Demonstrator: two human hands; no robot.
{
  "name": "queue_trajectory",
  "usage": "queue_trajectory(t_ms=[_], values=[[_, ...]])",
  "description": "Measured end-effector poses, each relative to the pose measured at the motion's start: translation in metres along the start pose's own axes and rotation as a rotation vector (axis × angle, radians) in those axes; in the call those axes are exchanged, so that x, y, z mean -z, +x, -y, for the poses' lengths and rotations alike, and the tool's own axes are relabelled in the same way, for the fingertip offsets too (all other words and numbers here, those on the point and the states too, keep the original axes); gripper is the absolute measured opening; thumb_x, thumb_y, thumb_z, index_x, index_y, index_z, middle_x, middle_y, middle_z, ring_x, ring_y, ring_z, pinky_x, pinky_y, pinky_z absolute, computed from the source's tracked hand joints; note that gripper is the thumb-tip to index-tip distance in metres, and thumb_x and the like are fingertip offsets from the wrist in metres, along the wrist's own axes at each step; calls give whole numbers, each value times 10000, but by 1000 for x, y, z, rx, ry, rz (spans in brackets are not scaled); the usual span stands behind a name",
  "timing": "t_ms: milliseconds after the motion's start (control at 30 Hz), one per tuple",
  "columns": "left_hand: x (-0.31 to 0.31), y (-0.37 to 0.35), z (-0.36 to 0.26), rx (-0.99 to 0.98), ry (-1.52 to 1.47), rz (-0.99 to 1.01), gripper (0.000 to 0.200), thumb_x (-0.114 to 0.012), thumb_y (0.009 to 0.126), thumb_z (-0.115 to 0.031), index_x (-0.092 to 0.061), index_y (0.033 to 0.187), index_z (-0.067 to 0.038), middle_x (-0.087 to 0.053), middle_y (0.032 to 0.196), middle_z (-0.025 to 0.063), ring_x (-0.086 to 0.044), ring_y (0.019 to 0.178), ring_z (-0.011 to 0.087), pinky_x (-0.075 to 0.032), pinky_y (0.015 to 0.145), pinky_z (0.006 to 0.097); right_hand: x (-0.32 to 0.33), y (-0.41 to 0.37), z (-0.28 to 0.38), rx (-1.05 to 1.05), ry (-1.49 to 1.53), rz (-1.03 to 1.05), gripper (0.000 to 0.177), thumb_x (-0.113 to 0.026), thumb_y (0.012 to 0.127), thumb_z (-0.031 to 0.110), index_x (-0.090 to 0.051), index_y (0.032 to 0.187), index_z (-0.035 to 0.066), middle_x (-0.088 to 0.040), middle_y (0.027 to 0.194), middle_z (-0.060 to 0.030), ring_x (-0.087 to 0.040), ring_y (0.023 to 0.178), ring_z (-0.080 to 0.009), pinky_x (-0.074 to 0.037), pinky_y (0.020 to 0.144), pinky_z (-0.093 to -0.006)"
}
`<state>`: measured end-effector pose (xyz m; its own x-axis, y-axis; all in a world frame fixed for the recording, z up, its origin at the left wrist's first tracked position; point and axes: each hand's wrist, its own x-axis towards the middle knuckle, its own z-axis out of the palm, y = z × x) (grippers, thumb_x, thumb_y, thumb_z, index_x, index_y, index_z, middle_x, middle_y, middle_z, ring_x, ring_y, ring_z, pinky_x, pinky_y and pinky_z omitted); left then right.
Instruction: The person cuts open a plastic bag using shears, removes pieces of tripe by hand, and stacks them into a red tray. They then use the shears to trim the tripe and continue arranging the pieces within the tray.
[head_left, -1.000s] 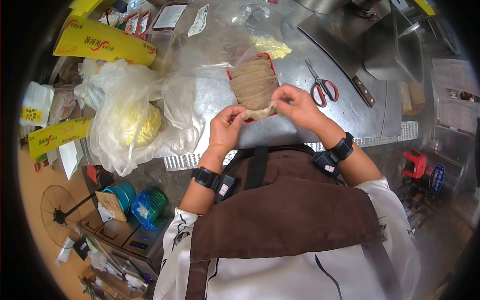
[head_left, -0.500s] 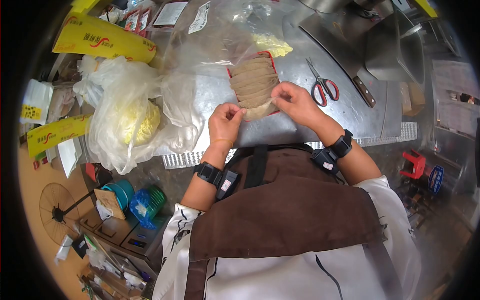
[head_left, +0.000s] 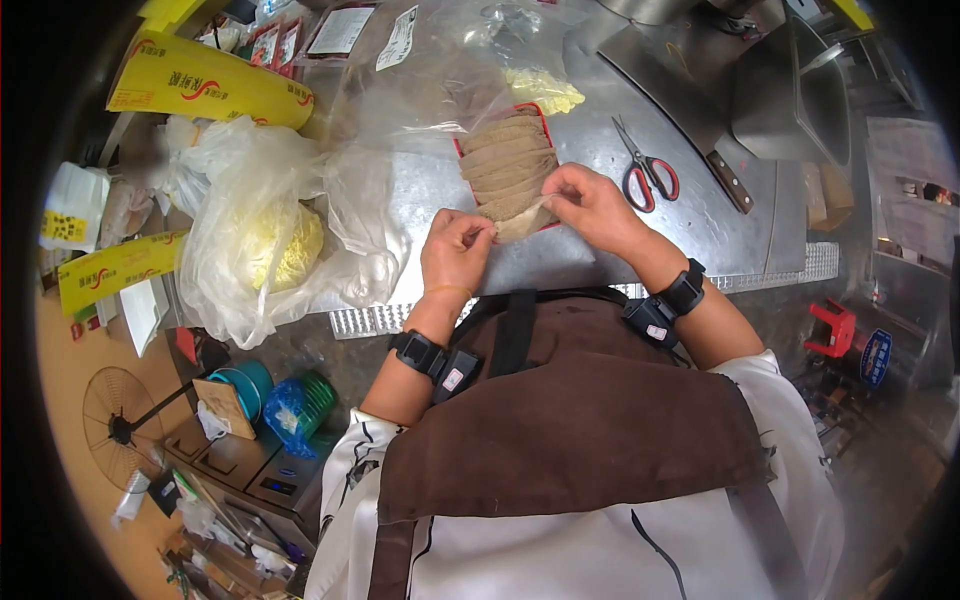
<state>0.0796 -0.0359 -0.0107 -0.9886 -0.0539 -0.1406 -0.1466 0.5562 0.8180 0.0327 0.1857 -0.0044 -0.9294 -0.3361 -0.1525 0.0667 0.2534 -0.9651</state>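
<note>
A small red-rimmed tray (head_left: 546, 122) lies on the steel table, filled with overlapping brown slices (head_left: 508, 165) that look like tripe. At its near end, a paler, thin slice (head_left: 522, 222) is stretched between my hands. My left hand (head_left: 458, 252) pinches the slice's left end, fingers closed by the tray's near left corner. My right hand (head_left: 598, 208) is closed too, with thumb and forefinger pinching the right end. The tray's near edge is mostly covered by the slice and my fingers. Right of my right hand lie red-and-black-handled scissors (head_left: 648, 180), blades pointing away.
A wooden-handled knife (head_left: 730, 182) lies farther right, near a steel container (head_left: 790, 95). Clear plastic bags (head_left: 430, 95) cover the table behind the tray, beside some pale yellow shreds (head_left: 545, 90). On the left are a bag of yellow shredded food (head_left: 285, 250) and a yellow cling-film box (head_left: 210, 85).
My left hand has shifted slightly right and down, still pinching the slice's left end. My right hand has stayed almost in place.
</note>
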Motion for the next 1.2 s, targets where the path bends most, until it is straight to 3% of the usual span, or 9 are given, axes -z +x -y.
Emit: queue_trajectory(t_ms=[167, 233, 333, 433, 467, 567, 667, 967, 1200], values=[[-2, 3, -7, -181, 316, -17, 31, -707, 747, -96, -678, 744, -84, -625, 831, 57, -623, 767, 243, -499, 702, 353, -1, 0, 0, 31, -17, -5, 105, -645, 847, 62, -596, 925, 13, -593, 864, -78, -594, 754, -156, -480, 689, -299], [1, 5, -3, -323, 376, -53, 73, -705, 732, -103, -657, 781, -78, -618, 851, 63, -606, 773, 258, -473, 748, 375, 1, 0, 3, 60, -81, -28, 106, -644, 849, 63, -591, 924, 11, -597, 857, -83, -595, 750, -156, -478, 681, -298], [6, 7, -6, -469, 430, -195, 180, -710, 720, -106, -620, 871, -70, -607, 918, 73, -587, 783, 273, -437, 812, 403, 4, -1, 9, -7, -119, 15, 106, -627, 896, 60, -575, 968, 2, -591, 843, -5, -553, 801, -65, -472, 716, -237], [15, 6, -16, -562, 401, -220, 273, -723, 719, -123, -579, 945, -69, -593, 999, 84, -580, 778, 277, -443, 802, 397, 1, -2, 8, -13, -52, -27, 104, -646, 862, 75, -582, 923, 19, -602, 714, -49, -578, 666, -133, -460, 623, -289], [17, 5, -18, -591, 380, -203, 299, -728, 720, -131, -565, 964, -70, -587, 1026, 88, -579, 774, 277, -453, 786, 389, 1, -2, 6, -33, -2, -18, 104, -649, 867, 79, -585, 923, 21, -600, 705, -34, -570, 663, -115, -455, 616, -279], [9, -1, -19, -434, 170, 56, 292, -737, 757, -164, -592, 994, -70, -590, 1045, 79, -601, 734, 244, -492, 705, 351, -1, -1, 5, -106, 140, 13, 105, -656, 881, 89, -590, 932, 25, -596, 699, 3, -549, 663, -66, -441, 601, -249], [8, -1, -29, -338, 129, 87, 278, -739, 789, -151, -627, 1024, -55, -592, 1005, 90, -566, 677, 170, -495, 632, 301, 4, -1, 9, -177, 228, 55, 115, -655, 891, 86, -594, 968, 27, -612, 757, 12, -560, 707, -50, -451, 624, -232], [8, 6, -20, -314, 164, 119, 203, -727, 800, -172, -666, 986, -118, -573, 1033, 41, -617, 663, 189, -513, 625, 318, 10, -1, 13, -149, 297, 108, 200, -647, 892, 57, -608, 1085, 25, -658, 895, -17, -611, 818, -80, -494, 726, -244], [11, 12, -25, -240, 191, 172, 148, -713, 804, -132, -652, 930, -83, -585, 994, 37, -576, 665, 170, -493, 638, 297, 13, -1, 13, -163, 266, 114, 215, -643, 896, 52, -613, 1107, 32, -658, 923, -11, -604, 861, -73, -490, 753, -240]])
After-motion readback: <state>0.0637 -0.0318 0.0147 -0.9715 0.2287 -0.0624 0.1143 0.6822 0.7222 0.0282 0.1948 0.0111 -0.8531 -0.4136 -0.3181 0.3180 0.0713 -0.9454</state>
